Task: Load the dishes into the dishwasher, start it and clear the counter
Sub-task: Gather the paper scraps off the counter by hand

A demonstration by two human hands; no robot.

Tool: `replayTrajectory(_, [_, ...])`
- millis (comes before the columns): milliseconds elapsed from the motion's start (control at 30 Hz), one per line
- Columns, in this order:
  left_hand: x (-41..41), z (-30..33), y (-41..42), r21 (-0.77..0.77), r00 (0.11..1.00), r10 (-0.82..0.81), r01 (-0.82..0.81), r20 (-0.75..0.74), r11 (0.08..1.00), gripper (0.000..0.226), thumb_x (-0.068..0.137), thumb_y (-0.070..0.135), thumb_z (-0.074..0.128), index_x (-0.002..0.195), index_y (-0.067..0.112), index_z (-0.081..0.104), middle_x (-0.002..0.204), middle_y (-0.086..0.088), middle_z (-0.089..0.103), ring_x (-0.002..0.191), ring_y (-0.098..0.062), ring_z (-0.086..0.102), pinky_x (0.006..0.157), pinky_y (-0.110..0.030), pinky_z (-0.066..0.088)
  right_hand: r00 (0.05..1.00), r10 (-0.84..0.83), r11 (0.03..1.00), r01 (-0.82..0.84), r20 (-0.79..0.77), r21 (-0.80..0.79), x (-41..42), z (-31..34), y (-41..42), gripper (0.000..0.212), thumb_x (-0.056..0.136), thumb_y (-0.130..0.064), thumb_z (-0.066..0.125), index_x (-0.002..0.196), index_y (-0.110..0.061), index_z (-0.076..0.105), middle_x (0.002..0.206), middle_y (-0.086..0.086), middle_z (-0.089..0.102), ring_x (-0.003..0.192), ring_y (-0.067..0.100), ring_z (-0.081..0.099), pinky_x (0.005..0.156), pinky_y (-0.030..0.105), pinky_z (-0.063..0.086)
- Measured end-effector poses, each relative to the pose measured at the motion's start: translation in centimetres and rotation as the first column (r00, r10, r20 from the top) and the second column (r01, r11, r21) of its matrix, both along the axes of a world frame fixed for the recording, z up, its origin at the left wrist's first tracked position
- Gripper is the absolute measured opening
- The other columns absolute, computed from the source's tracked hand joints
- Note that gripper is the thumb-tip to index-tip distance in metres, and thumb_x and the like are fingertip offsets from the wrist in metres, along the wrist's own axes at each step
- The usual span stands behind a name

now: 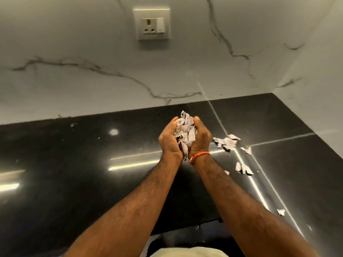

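Note:
My left hand [169, 139] and my right hand [201, 139] are cupped together above the black counter [83, 154], palms facing each other. Between them sits a heap of torn white paper scraps [185, 131], held by both hands at once. An orange thread band circles my right wrist. More loose paper scraps [225, 141] lie on the counter just right of my hands, others [244, 168] nearer to me, and a single small piece [280, 211] rests close to the front right. No dishes or dishwasher are in view.
A white marble-patterned wall [92, 80] rises behind the counter and turns a corner at the right [315, 71]. A wall socket with a switch [152, 24] is mounted high on the back wall. The counter's front edge [185, 227] is below my forearms.

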State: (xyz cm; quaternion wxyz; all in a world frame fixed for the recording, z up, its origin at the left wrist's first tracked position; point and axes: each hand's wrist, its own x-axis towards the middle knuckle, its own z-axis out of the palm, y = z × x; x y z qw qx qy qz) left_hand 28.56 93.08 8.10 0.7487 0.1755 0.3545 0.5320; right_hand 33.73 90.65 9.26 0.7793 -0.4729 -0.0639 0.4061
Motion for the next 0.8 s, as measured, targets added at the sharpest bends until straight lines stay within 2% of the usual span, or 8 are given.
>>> replayTrajectory(100, [-3.0,0.8,0.2,-0.004,0.997,0.078,-0.078,-0.023,0.997,0.051,0.073,0.018,0.075,0.120,-0.001,0.070,0.117,-0.026,0.071,0.114,-0.045,0.066,0.104,-0.059,0.049,0.995,0.092,0.995,-0.090,-0.048,0.045,-2.3,0.4,1.3,0.041,0.082,-0.030,0.071,0.101,0.007,0.071,0.099,0.027,0.067,0.091,0.040,0.065,0.091,0.056,0.053])
replayTrajectory(167, [-6.5,1.0,-0.1,-0.003,0.976,0.218,-0.218,-0.017,0.976,0.059,0.069,0.022,0.079,0.122,-0.002,0.068,0.121,-0.027,0.069,0.115,-0.045,0.065,0.105,-0.060,0.049,0.957,0.287,0.958,-0.284,-0.055,0.044,-5.6,0.1,1.9,0.042,0.080,-0.032,0.073,0.101,0.005,0.071,0.100,0.026,0.067,0.091,0.039,0.065,0.091,0.054,0.053])
replayTrajectory(267, [-11.8,0.9,-1.5,0.004,0.915,0.403,-0.403,-0.032,0.915,0.047,0.078,0.019,0.075,0.120,-0.002,0.069,0.119,-0.028,0.069,0.110,-0.043,0.068,0.103,-0.059,0.050,0.869,0.490,0.872,-0.488,-0.074,0.038,-10.8,-0.3,1.7,0.039,0.082,-0.032,0.071,0.097,0.003,0.071,0.097,0.024,0.066,0.088,0.038,0.065,0.087,0.051,0.055])
replayTrajectory(433, [-20.1,0.6,-5.7,0.003,0.753,0.656,-0.657,-0.058,0.754,0.043,0.080,0.018,0.072,0.119,-0.001,0.071,0.116,-0.026,0.071,0.112,-0.045,0.067,0.101,-0.058,0.052,0.647,0.755,0.655,-0.752,-0.108,0.073,-19.5,-1.0,-0.4,0.044,0.080,-0.036,0.073,0.102,0.002,0.070,0.099,0.022,0.065,0.090,0.037,0.065,0.090,0.053,0.052])
replayTrajectory(533, [-25.3,0.0,-9.2,-0.007,0.629,0.774,-0.776,-0.068,0.630,0.053,0.076,0.022,0.073,0.123,-0.002,0.068,0.120,-0.028,0.068,0.114,-0.045,0.065,0.104,-0.057,0.050,0.478,0.866,0.492,-0.867,-0.144,0.079,-25.2,-1.2,-3.1,0.061,0.075,-0.038,0.077,0.115,0.007,0.065,0.106,0.025,0.063,0.095,0.038,0.063,0.095,0.054,0.050])
replayTrajectory(633, [-29.5,-0.3,-13.2,0.012,0.546,0.837,-0.837,-0.046,0.547,0.036,0.087,0.019,0.063,0.116,-0.002,0.068,0.107,-0.022,0.072,0.095,-0.034,0.071,0.089,-0.043,0.060,0.342,0.923,0.360,-0.929,-0.178,0.084,-30.2,-1.6,-6.2,0.082,0.062,-0.044,0.088,0.117,0.011,0.062,0.111,0.028,0.059,0.100,0.041,0.057,0.100,0.058,0.046])
replayTrajectory(700, [-32.2,-0.7,-15.6,-0.011,0.472,0.881,-0.882,-0.034,0.472,0.026,0.098,0.014,0.053,0.112,0.001,0.070,0.097,-0.016,0.074,0.086,-0.028,0.072,0.079,-0.036,0.062,0.242,0.954,0.259,-0.963,-0.174,0.077,-33.3,-1.8,-8.4,0.079,0.060,-0.044,0.089,0.113,0.008,0.064,0.109,0.029,0.056,0.099,0.041,0.055,0.097,0.057,0.047])
replayTrajectory(800, [-36.1,-1.9,-18.8,-0.049,0.359,0.933,-0.933,-0.038,0.357,0.034,0.093,0.018,0.056,0.119,0.000,0.069,0.112,-0.021,0.073,0.103,-0.039,0.070,0.095,-0.045,0.058,0.147,0.977,0.151,-0.988,-0.154,0.015,-37.1,-1.8,-11.8,0.064,0.069,-0.036,0.083,0.110,0.009,0.064,0.106,0.029,0.057,0.096,0.040,0.056,0.093,0.053,0.049])
